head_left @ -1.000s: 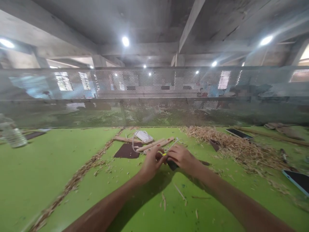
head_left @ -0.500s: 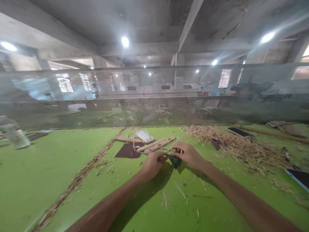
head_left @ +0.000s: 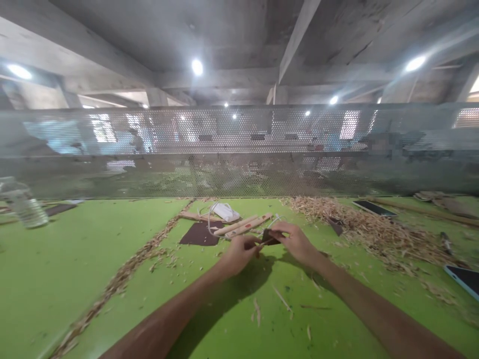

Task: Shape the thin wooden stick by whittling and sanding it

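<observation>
My right hand pinches a small folded piece of sandpaper, dark on the side that shows. Close beside it, my left hand is closed with thumb and fingers together on a thin wooden stick, whose tip reaches to the sandpaper. Most of the stick is hidden by the fingers. Both hands are low over the green table. Just beyond them lie pale wooden sticks with reddish marks, and a larger brown sandpaper sheet.
A white adapter-like block with a cable sits behind the sticks. Wood shavings heap at the right, near two phones. A clear bottle stands far left. A perforated metal screen closes off the table's back.
The sandpaper has turned from hanging down with its greenish side showing to lying flatter between the hands, dark side showing. The hands have barely moved. The view has shifted slightly.
</observation>
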`<state>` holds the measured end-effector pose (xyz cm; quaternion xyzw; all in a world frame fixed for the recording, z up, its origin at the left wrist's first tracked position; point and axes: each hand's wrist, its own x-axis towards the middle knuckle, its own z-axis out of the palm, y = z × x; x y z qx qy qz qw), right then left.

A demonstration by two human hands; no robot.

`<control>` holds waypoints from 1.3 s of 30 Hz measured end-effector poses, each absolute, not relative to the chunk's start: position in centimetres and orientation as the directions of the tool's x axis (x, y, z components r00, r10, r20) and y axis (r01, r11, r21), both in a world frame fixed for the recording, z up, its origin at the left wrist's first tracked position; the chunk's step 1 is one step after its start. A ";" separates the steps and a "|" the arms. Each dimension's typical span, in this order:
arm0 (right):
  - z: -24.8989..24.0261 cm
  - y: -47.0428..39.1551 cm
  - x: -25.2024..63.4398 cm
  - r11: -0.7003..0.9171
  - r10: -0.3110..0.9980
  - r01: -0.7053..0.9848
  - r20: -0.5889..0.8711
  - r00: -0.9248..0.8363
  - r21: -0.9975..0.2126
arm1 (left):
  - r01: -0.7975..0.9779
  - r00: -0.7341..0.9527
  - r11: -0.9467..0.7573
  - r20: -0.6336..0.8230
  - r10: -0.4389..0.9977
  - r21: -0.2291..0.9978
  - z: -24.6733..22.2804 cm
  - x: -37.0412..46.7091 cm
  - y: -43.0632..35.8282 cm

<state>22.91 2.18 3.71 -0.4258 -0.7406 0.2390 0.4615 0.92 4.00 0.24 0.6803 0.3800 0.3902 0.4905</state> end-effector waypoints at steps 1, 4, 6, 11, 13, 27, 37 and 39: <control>3.6 2.4 23.0 0.470 0.880 0.399 0.454 -0.142 -0.787 | 0.160 0.421 -0.269 0.181 0.889 0.950 0.3 1.0 3.9; 3.3 3.0 23.7 0.334 0.930 0.352 0.367 0.029 -0.874 | 0.248 0.457 -0.403 0.261 0.850 0.881 0.2 1.0 3.7; 3.3 3.5 24.5 0.276 0.931 0.343 0.339 0.137 -0.898 | 0.286 0.460 -0.421 0.263 0.848 0.861 0.2 0.9 3.7; 2.7 4.4 25.8 0.195 0.899 0.287 0.288 0.331 -0.938 | 0.316 0.343 -0.349 0.237 0.909 0.882 0.3 0.9 3.9; 2.3 4.7 25.9 0.201 0.907 0.238 0.272 0.321 -0.950 | 0.311 0.308 -0.342 0.247 0.919 0.887 0.3 1.0 3.8; 1.8 1.8 20.3 0.614 0.676 0.696 0.703 -0.220 -0.373 | 0.103 0.362 -0.116 0.071 0.929 0.988 1.4 2.9 2.5; 1.4 2.2 21.2 0.665 0.613 0.733 0.666 -0.425 -0.144 | -0.042 0.359 0.000 0.015 0.933 0.999 1.5 2.4 2.6; 1.1 2.4 21.4 0.653 0.590 0.755 0.665 -0.457 -0.061 | -0.039 0.370 0.014 0.001 0.929 0.999 1.2 2.3 2.6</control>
